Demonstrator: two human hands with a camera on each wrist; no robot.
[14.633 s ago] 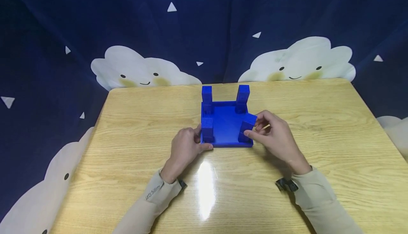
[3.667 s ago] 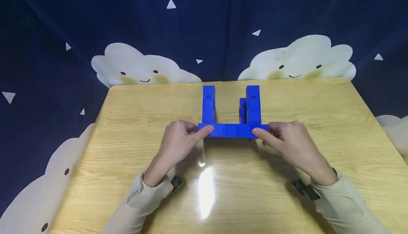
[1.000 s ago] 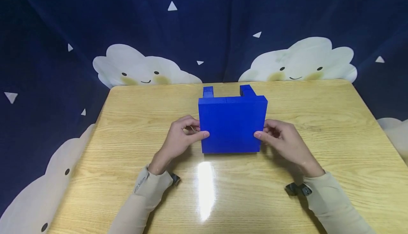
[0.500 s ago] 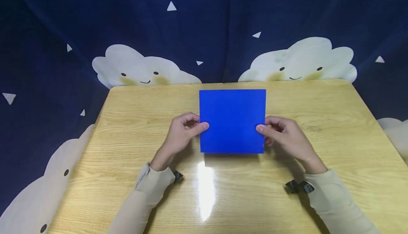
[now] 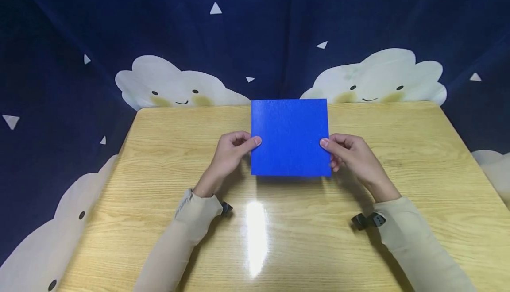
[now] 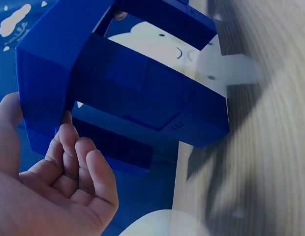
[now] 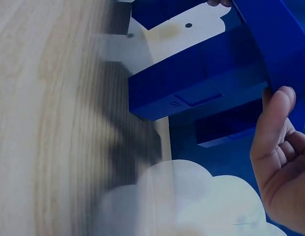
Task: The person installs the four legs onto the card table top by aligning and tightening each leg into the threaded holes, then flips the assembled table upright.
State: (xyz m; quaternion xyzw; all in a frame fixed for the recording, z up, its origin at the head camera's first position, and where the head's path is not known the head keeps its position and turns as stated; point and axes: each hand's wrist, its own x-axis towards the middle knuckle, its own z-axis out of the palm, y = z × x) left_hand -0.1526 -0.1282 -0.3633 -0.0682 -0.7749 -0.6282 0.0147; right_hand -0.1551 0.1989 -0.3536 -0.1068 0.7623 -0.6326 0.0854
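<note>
A blue model table with a flat square top (image 5: 290, 138) is held with its smooth face toward the head camera. In the head view the top hides its legs. My left hand (image 5: 233, 150) pinches the left edge, thumb on the face and fingers behind. My right hand (image 5: 356, 157) pinches the right edge the same way. The left wrist view shows a blocky leg (image 6: 157, 93) marked with a number, pointing down at the wood. Another numbered leg (image 7: 197, 76) shows in the right wrist view, close over its shadow. Further legs appear behind in both wrist views.
A light wooden table (image 5: 179, 150) lies under the hands, with a bright glare patch in front. Its far edge meets a navy curtain (image 5: 255, 31) printed with smiling clouds (image 5: 374, 79) and small white triangles.
Earlier, the blue piece lay legs up while my right hand held a leg at its corner. Both hands have since turned it over; in the last half second it has moved farther away.
</note>
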